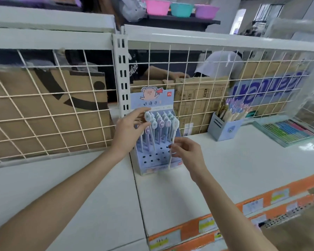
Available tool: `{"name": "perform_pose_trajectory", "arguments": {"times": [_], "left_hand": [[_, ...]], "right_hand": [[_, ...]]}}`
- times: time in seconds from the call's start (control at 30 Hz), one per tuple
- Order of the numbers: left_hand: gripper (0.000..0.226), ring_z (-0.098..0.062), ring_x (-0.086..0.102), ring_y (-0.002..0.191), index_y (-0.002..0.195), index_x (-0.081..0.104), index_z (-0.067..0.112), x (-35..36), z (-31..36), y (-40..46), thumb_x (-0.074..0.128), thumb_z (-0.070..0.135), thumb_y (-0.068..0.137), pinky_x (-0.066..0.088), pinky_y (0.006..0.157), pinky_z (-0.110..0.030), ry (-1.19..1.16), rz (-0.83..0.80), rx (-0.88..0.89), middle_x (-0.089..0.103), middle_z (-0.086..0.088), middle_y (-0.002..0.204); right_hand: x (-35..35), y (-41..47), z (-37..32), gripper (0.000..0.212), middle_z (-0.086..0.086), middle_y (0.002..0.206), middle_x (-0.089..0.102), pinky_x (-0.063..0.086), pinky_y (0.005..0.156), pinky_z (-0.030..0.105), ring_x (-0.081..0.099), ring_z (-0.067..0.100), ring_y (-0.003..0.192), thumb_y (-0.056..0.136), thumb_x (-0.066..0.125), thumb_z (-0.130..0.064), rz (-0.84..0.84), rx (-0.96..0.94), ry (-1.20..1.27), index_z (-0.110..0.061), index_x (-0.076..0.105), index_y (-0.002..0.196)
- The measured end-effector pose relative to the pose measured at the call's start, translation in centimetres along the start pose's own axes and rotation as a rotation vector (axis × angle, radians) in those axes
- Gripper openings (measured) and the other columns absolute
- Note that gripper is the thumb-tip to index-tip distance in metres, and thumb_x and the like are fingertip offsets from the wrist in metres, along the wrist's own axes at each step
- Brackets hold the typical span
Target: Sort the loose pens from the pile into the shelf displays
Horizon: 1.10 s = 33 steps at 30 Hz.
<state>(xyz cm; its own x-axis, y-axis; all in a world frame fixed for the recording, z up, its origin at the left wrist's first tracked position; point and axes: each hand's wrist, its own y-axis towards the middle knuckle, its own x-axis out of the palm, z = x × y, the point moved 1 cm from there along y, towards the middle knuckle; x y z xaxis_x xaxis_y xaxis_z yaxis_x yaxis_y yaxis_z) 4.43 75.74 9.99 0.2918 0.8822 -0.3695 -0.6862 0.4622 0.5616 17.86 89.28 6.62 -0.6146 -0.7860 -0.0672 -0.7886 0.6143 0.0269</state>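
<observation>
Hands busy at the pig display box (153, 161), half full of pens: left hand (128, 132) pinches a topper pen (147, 117), right hand (186, 151) pinches another pen (173, 142); a blue pen holder (223, 128) sits stuffed at 3 o'clock.

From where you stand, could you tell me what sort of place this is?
Most likely a stationery shop being stocked. A white shelf has orange price-label strips on its edge, a pen display stand and a box of pens stand on it, and cardboard cartons sit behind the wire grid.
</observation>
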Motion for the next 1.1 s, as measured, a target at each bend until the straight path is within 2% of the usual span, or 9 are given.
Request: {"name": "perform_pose_trajectory", "arguments": {"times": [0.13,0.23,0.37,0.43,0.5,0.6,0.7,0.83,1.1], "left_hand": [[0.042,0.01,0.056,0.081,0.12,0.061,0.017,1.1,0.1,0.0,0.07,0.009,0.08,0.043,0.081,-0.005,0.115,0.046,0.018,0.062,0.009,0.102],[0.041,0.005,0.051,0.093,0.122,0.059,0.018,1.7,0.6,0.2,0.069,0.012,0.083,0.041,0.091,-0.015,0.195,0.07,0.023,0.059,0.01,0.109],[0.04,-0.012,0.057,0.104,0.123,0.059,0.02,2.8,0.9,0.4,0.068,0.015,0.084,0.043,0.098,-0.031,0.239,0.099,0.004,0.059,0.011,0.114],[0.04,-0.01,0.056,0.105,0.123,0.059,0.022,3.3,0.6,0.4,0.068,0.018,0.084,0.041,0.1,-0.042,0.281,0.1,0.006,0.059,0.014,0.113],[0.039,-0.006,0.055,0.099,0.121,0.061,0.02,3.5,0.1,0.4,0.069,0.02,0.083,0.041,0.098,-0.046,0.325,0.104,0.042,0.059,0.015,0.11],[0.038,-0.017,0.059,0.1,0.119,0.062,0.021,3.8,-0.7,0.3,0.069,0.026,0.083,0.033,0.095,-0.032,0.405,0.09,0.041,0.066,0.006,0.111],[0.039,-0.016,0.058,0.101,0.12,0.061,0.024,3.7,-1.4,0.1,0.068,0.031,0.082,0.023,0.09,-0.021,0.439,0.114,0.023,0.066,0.005,0.111],[0.039,-0.014,0.057,0.098,0.119,0.062,0.024,3.2,-1.5,0.1,0.069,0.031,0.081,0.023,0.089,-0.019,0.426,0.146,0.043,0.067,0.004,0.107],[0.038,-0.004,0.051,0.094,0.116,0.065,0.023,3.1,-1.7,-0.2,0.068,0.034,0.08,0.02,0.084,-0.019,0.513,0.202,0.151,0.069,0.005,0.102]], "right_hand": [[-0.5,1.3,0.3,0.019,0.005,0.075,0.067,0.051,0.058,0.016,0.062,0.011,0.063,0.084,0.057,0.006,-0.041,0.007,0.039,-0.012,0.064,0.086],[-1.3,2.1,0.4,0.017,0.004,0.077,0.069,0.052,0.061,0.017,0.063,0.006,0.064,0.083,0.057,0.005,-0.104,0.0,0.016,-0.005,0.065,0.094],[-3.0,3.0,0.7,0.019,0.009,0.082,0.07,0.057,0.071,0.027,0.065,0.013,0.071,0.083,0.059,0.003,-0.13,-0.008,-0.014,-0.008,0.064,0.097],[-3.5,3.5,0.8,0.019,0.01,0.082,0.069,0.056,0.07,0.027,0.064,0.013,0.068,0.084,0.058,0.002,-0.118,-0.007,-0.001,-0.005,0.064,0.1],[-3.7,3.7,0.8,0.018,0.01,0.082,0.069,0.055,0.066,0.023,0.063,0.011,0.067,0.085,0.057,0.002,-0.111,-0.013,0.015,-0.003,0.063,0.101],[-3.4,3.9,1.1,0.015,0.01,0.079,0.068,0.053,0.061,0.02,0.061,0.013,0.066,0.085,0.057,0.002,-0.102,-0.029,0.05,-0.003,0.063,0.098],[-2.8,3.9,1.7,0.015,0.015,0.083,0.068,0.055,0.069,0.029,0.062,0.019,0.072,0.085,0.058,0.002,-0.102,-0.03,0.056,-0.002,0.064,0.098],[-2.4,3.9,2.3,0.019,0.008,0.086,0.07,0.058,0.075,0.03,0.066,0.017,0.081,0.085,0.06,0.0,-0.101,-0.035,0.035,-0.001,0.064,0.102],[-1.2,3.8,2.5,0.016,0.003,0.076,0.068,0.057,0.069,0.025,0.065,0.007,0.069,0.085,0.059,0.002,-0.063,-0.057,0.102,-0.005,0.064,0.098]]}}
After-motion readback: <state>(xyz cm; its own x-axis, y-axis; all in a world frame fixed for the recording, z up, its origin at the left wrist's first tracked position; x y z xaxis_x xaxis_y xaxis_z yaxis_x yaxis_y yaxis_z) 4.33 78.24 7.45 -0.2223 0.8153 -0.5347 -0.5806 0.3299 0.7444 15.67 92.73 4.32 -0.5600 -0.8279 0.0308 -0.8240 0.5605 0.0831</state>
